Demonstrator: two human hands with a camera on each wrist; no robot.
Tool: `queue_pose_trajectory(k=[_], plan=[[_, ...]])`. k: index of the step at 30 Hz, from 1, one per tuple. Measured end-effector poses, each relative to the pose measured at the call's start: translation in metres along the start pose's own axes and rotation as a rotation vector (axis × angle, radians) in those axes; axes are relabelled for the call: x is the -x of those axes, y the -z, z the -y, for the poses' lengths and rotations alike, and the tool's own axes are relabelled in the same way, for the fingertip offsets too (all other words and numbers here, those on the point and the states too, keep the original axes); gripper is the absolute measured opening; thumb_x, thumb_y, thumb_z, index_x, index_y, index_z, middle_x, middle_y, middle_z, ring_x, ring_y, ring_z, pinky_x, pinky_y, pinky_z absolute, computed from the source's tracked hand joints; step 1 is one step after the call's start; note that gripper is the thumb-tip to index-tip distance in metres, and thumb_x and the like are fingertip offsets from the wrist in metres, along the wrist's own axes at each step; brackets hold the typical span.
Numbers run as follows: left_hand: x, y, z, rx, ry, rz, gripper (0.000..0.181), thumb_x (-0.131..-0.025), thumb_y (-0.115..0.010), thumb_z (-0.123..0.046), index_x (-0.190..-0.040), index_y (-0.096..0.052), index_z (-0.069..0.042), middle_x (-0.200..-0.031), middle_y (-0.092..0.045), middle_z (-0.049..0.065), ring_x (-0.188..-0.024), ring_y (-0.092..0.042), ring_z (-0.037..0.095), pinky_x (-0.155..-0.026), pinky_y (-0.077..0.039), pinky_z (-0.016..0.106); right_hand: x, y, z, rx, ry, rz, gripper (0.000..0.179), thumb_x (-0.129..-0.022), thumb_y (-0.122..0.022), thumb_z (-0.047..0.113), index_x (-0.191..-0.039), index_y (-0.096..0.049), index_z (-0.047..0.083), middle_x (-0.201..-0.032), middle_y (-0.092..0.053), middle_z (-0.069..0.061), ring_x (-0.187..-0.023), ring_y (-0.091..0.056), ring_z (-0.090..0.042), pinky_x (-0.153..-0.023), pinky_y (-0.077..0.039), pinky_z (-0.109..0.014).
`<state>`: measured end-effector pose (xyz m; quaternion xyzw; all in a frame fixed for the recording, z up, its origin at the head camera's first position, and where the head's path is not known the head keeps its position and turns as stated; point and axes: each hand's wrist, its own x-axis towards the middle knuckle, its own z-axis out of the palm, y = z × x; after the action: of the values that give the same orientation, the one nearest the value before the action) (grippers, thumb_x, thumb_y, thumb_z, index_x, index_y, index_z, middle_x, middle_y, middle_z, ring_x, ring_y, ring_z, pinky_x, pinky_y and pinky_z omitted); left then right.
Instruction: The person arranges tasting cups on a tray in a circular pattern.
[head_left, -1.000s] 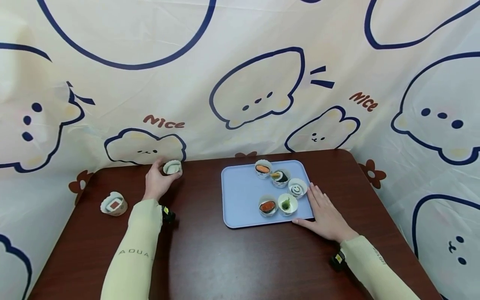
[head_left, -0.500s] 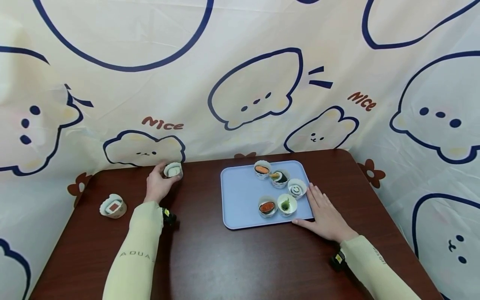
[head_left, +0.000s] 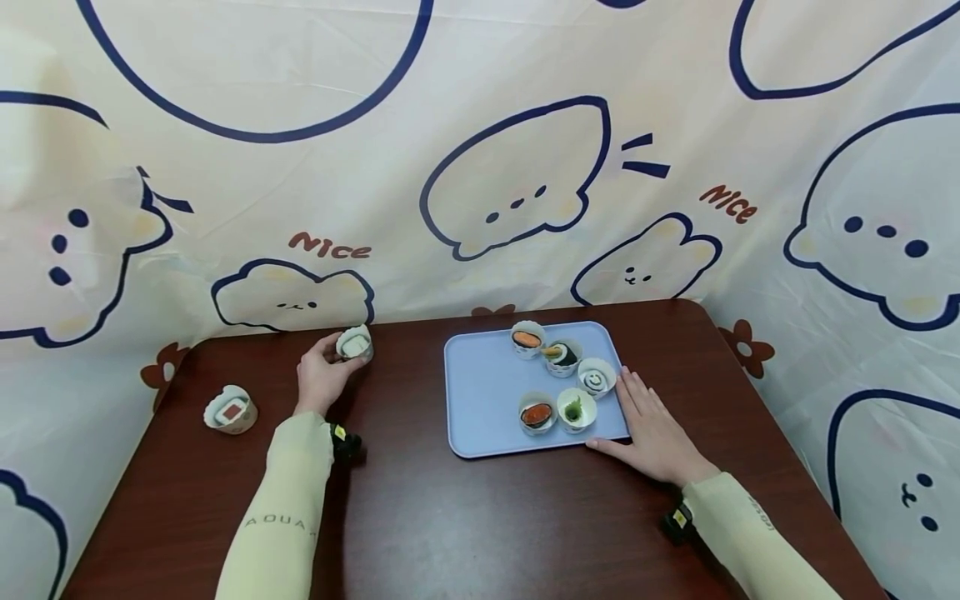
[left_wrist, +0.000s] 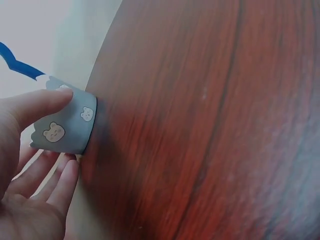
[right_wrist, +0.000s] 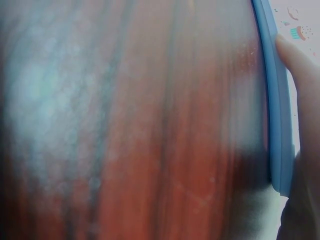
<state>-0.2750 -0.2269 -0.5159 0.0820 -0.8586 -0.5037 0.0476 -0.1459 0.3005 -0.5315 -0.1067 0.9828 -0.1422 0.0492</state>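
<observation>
In the head view my left hand (head_left: 324,373) holds a paper baking cup (head_left: 355,342) with white filling near the table's back edge. Up close, the left wrist view shows bear faces printed on that cup (left_wrist: 70,122), the thumb on one side and the fingers on the other. My right hand (head_left: 660,437) lies with fingers extended along the right edge of a blue tray (head_left: 480,400), thumb at its front corner. Several similar cups sit on the tray's right part, among them one with an orange-topped piece (head_left: 527,339) and one with a green-topped piece (head_left: 576,410).
Another cup (head_left: 231,410), its white piece marked with a reddish square, stands on the left of the brown table (head_left: 442,525). A cartoon-printed cloth (head_left: 480,167) hangs right behind the table and at both sides.
My left hand has shifted slightly right and toward me with the white-filled baking cup in its grip. The right hand and the tray stay where they were.
</observation>
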Motion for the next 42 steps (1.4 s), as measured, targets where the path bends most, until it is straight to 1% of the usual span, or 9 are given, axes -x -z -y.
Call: queue_pose_trajectory(k=[6,12,17,22,26,29,33,37,42], plan=[[0.003,-0.005,0.003,0.05,0.008,-0.04,0.064,-0.087,-0.082,-0.008,-0.144,-0.054,0.0,-0.139,-0.059,0.02,-0.123,-0.058,0.034,-0.104,-0.047,0.043,0.0,0.0,0.0,0.001,-0.002,0.006,0.121,-0.083,-0.051,0.085,-0.163,-0.009,0.004,-0.169,-0.002,-0.014,-0.154,-0.002,-0.032,-0.121,-0.012,-0.054],[0.006,-0.01,0.004,0.065,0.028,-0.083,0.061,-0.086,-0.082,-0.009,-0.142,-0.057,-0.002,-0.137,-0.06,0.019,-0.122,-0.058,0.031,-0.104,-0.048,0.041,-0.001,0.0,0.0,-0.005,-0.002,0.006,0.122,-0.083,-0.051,0.085,-0.163,-0.008,0.003,-0.169,-0.002,-0.015,-0.154,-0.002,-0.031,-0.121,-0.01,-0.054],[0.008,-0.013,0.006,0.085,0.037,-0.1,0.061,-0.087,-0.083,-0.009,-0.141,-0.057,-0.003,-0.136,-0.06,0.018,-0.121,-0.058,0.029,-0.103,-0.048,0.041,-0.001,-0.001,-0.001,-0.011,-0.003,0.004,0.122,-0.084,-0.052,0.084,-0.163,-0.008,0.003,-0.169,-0.002,-0.016,-0.154,-0.001,-0.031,-0.122,-0.009,-0.052],[0.009,-0.014,0.004,0.103,0.034,-0.105,0.06,-0.087,-0.082,-0.009,-0.141,-0.057,-0.003,-0.136,-0.06,0.018,-0.121,-0.058,0.029,-0.103,-0.049,0.04,0.0,-0.001,-0.001,-0.015,-0.003,0.006,0.122,-0.084,-0.052,0.084,-0.163,-0.008,0.003,-0.169,-0.002,-0.016,-0.154,-0.002,-0.032,-0.122,-0.009,-0.053],[0.01,-0.014,0.002,0.115,0.051,-0.107,0.06,-0.087,-0.083,-0.01,-0.14,-0.056,-0.002,-0.135,-0.06,0.018,-0.119,-0.06,0.029,-0.102,-0.05,0.039,-0.001,-0.001,-0.002,-0.014,-0.001,0.004,0.121,-0.084,-0.052,0.084,-0.163,-0.008,0.003,-0.169,-0.002,-0.016,-0.154,-0.002,-0.032,-0.122,-0.01,-0.053],[0.01,-0.014,0.002,0.089,0.057,-0.101,0.064,-0.087,-0.083,-0.013,-0.143,-0.054,-0.003,-0.134,-0.059,0.018,-0.118,-0.06,0.029,-0.101,-0.05,0.039,-0.001,-0.001,-0.002,-0.012,-0.001,0.004,0.121,-0.084,-0.052,0.084,-0.163,-0.008,0.003,-0.169,-0.002,-0.015,-0.154,-0.002,-0.032,-0.122,-0.01,-0.053],[0.011,-0.014,0.001,0.058,0.033,-0.089,0.065,-0.086,-0.084,-0.013,-0.143,-0.055,-0.004,-0.134,-0.058,0.018,-0.118,-0.059,0.031,-0.101,-0.049,0.041,-0.001,0.0,-0.001,-0.012,-0.002,0.006,0.121,-0.084,-0.053,0.084,-0.163,-0.008,0.004,-0.169,-0.002,-0.015,-0.154,-0.002,-0.032,-0.122,-0.01,-0.053],[0.012,-0.014,0.0,0.074,0.027,-0.093,0.064,-0.084,-0.084,-0.009,-0.14,-0.055,-0.002,-0.134,-0.058,0.02,-0.121,-0.057,0.033,-0.103,-0.049,0.042,-0.001,0.0,-0.001,-0.015,0.002,-0.003,0.12,-0.084,-0.053,0.083,-0.163,-0.009,0.003,-0.169,-0.003,-0.016,-0.154,-0.003,-0.033,-0.121,-0.011,-0.054],[0.012,-0.015,0.001,0.075,0.029,-0.099,0.065,-0.085,-0.085,-0.01,-0.142,-0.054,-0.003,-0.135,-0.06,0.019,-0.121,-0.058,0.032,-0.102,-0.049,0.042,0.0,0.0,0.0,-0.022,0.011,-0.027,0.12,-0.084,-0.056,0.081,-0.162,-0.012,0.001,-0.168,-0.007,-0.018,-0.153,-0.006,-0.035,-0.121,-0.012,-0.055]])
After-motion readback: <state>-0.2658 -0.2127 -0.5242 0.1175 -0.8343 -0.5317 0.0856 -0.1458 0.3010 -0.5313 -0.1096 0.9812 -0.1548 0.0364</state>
